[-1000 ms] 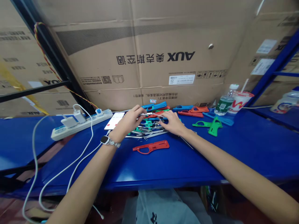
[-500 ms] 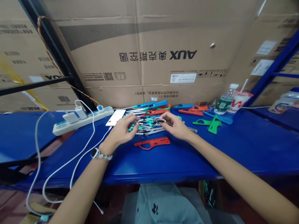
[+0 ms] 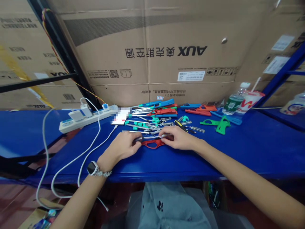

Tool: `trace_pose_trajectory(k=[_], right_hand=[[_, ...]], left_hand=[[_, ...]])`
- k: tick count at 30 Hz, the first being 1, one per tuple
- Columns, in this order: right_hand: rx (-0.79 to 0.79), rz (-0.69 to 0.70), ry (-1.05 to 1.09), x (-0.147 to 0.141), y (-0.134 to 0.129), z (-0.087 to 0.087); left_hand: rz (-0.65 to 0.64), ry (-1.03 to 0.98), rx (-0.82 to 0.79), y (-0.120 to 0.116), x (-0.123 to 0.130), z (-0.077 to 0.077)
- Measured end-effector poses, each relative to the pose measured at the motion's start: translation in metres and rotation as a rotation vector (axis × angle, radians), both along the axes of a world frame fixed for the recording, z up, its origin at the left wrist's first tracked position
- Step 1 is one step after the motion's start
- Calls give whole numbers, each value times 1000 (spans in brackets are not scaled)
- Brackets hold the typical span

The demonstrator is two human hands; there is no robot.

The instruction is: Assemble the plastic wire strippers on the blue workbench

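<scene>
My left hand pinches the dark end of a slim metal lighter tube. My right hand closes on a small clear lighter tank. Between them runs a thin pale strand, perhaps a wire or hose. Both hands are low over a red lighter shell half, which is partly covered by my right fingers; I cannot tell whether the parts touch it. Beyond lie loose metal tubes and green pieces, clear tanks and a yellow-and-black handle.
Behind the parts, red and blue lighter shells are piled. Green shells lie to the right, near a bottle and a paper cup. A phone, a power strip and white cables occupy the left.
Both hands have come nearer to me with the tube and tank, from above the loose parts to over the red shell half. The yellow-and-black handle now shows behind my right hand.
</scene>
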State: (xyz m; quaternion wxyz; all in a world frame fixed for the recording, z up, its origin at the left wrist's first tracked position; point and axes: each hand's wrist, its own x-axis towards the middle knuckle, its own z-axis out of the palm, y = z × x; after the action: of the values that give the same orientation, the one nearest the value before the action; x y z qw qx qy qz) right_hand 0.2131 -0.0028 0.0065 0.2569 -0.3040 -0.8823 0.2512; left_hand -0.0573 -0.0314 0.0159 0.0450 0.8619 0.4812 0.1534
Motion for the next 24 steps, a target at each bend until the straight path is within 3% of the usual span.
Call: trace_pose_trajectory(k=[7, 13, 18, 24], right_hand=[[83, -1, -88, 3, 0, 4], [-17, 4, -61, 3, 0, 7], [-94, -21, -69, 4, -1, 10], [-186, -8, 2, 4, 0, 8]], left_hand=[[-167, -21, 176, -6, 10, 0], [-350, -104, 147, -2, 25, -6], [-350, -181, 123, 3, 38, -8], [-320, -357, -25, 6, 38, -9]])
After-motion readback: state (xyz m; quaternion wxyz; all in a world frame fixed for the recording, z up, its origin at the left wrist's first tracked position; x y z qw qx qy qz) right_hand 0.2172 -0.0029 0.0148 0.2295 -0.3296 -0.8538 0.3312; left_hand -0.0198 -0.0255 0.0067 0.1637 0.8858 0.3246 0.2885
